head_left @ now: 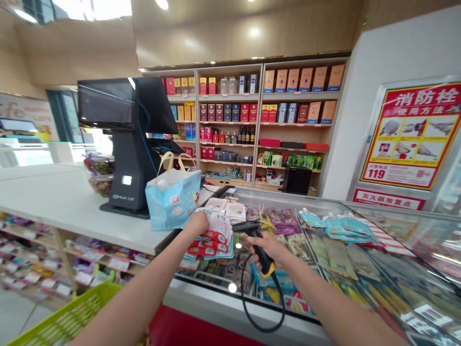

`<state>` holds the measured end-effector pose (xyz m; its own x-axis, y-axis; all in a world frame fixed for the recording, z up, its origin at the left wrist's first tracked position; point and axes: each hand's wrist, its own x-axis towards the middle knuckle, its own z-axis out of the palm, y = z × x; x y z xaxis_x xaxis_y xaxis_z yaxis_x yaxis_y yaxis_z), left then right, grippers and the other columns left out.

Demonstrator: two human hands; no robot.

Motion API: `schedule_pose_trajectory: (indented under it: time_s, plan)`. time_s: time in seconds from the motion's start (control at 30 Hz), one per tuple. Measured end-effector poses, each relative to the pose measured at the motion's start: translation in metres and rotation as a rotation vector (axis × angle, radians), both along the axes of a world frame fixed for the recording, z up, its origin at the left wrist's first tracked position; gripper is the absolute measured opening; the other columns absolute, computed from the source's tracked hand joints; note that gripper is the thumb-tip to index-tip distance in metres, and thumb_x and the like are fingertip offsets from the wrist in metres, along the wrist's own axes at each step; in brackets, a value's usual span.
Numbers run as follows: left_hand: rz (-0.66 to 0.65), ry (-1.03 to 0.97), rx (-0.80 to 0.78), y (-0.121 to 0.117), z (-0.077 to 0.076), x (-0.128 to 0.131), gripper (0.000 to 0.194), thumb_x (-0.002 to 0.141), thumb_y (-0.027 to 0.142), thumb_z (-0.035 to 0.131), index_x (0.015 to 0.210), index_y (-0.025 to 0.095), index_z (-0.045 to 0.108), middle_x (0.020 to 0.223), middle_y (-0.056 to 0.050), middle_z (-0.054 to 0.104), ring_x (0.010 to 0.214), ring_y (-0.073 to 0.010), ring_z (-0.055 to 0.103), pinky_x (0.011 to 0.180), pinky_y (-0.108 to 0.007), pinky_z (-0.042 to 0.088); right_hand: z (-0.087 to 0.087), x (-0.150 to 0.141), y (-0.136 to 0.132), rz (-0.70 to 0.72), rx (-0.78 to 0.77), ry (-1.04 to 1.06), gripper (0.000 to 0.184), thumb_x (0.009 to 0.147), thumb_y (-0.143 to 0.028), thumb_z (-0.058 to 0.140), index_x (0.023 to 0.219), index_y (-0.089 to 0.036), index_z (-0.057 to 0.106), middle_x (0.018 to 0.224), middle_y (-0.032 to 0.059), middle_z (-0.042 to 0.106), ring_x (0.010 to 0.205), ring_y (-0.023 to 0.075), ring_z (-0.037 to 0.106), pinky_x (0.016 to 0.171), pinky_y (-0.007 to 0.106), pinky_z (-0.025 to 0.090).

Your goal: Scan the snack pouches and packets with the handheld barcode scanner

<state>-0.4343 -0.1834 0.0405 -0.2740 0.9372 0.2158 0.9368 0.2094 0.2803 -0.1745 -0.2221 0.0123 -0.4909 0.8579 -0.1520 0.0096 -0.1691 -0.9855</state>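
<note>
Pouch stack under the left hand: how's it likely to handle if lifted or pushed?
The fanned stack of pouches under the left hand looks floppy: the thin packs overlap loosely, so they'd probably slide apart unless pinched together. Being flat, they're likely light for their area. On the glass counter top, a push would probably skid them.

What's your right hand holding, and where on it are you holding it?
The right hand holds a black barcode scanner by its grip.
</note>
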Motion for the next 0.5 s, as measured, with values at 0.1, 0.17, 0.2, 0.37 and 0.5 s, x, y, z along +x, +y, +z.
schedule_pose_trajectory:
  time_s: [0.1, 0.17, 0.2, 0.37, 0.5]
  plan:
    - [0.0, 0.118, -0.009, -0.006, 0.005, 0.009, 0.021, 0.072, 0.006, 0.05, 0.085, 0.01, 0.066, 0.096, -0.022, 0.068, 0.093, -0.0274, 0.065, 0.076, -0.029, 0.046, 0.001, 0.0, -0.002, -0.01, -0.009, -0.005, 0.036, 0.066, -0.041, 0.07, 0.082, -0.02, 0.045, 0.051, -0.0063, 0.054, 0.038, 0.0095, 0.048, 0.034, 0.023, 0.045]
    - [-0.004, 0.176, -0.019, -0.012, 0.008, 0.016, 0.028, 0.075, 0.006, 0.046, 0.095, 0.009, 0.065, 0.103, -0.022, 0.066, 0.098, -0.028, 0.065, 0.078, -0.031, 0.047, 0.002, 0.001, -0.003, -0.018, -0.014, 0.002, 0.036, 0.066, -0.041, 0.069, 0.082, -0.02, 0.045, 0.051, -0.0067, 0.054, 0.038, 0.0095, 0.048, 0.035, 0.022, 0.044]
    - [0.0, 0.198, -0.022, -0.014, 0.01, 0.02, 0.03, 0.077, 0.006, 0.044, 0.099, 0.009, 0.064, 0.105, -0.022, 0.066, 0.098, -0.0283, 0.064, 0.078, -0.031, 0.047, 0.002, 0.003, -0.002, -0.022, -0.017, 0.004, 0.036, 0.067, -0.041, 0.069, 0.082, -0.02, 0.044, 0.051, -0.0068, 0.054, 0.038, 0.0092, 0.048, 0.035, 0.022, 0.044]
    - [-0.046, 0.217, 0.123, -0.017, 0.015, 0.051, 0.027, 0.085, 0.018, 0.043, 0.103, 0.013, 0.061, 0.11, -0.019, 0.063, 0.093, -0.0264, 0.065, 0.076, -0.033, 0.046, 0.0, 0.019, 0.003, -0.059, -0.013, 0.015, 0.034, 0.068, -0.041, 0.069, 0.08, -0.02, 0.045, 0.052, -0.0065, 0.055, 0.038, 0.0087, 0.05, 0.036, 0.02, 0.043]
    - [-0.194, 0.026, 0.17, 0.002, 0.01, 0.096, 0.017, 0.083, 0.026, 0.052, 0.091, 0.015, 0.063, 0.096, -0.012, 0.068, 0.093, -0.0233, 0.063, 0.078, -0.029, 0.044, -0.004, 0.048, 0.013, -0.148, 0.021, 0.035, 0.031, 0.069, -0.041, 0.068, 0.074, -0.019, 0.047, 0.05, -0.006, 0.054, 0.036, 0.0084, 0.047, 0.035, 0.021, 0.044]
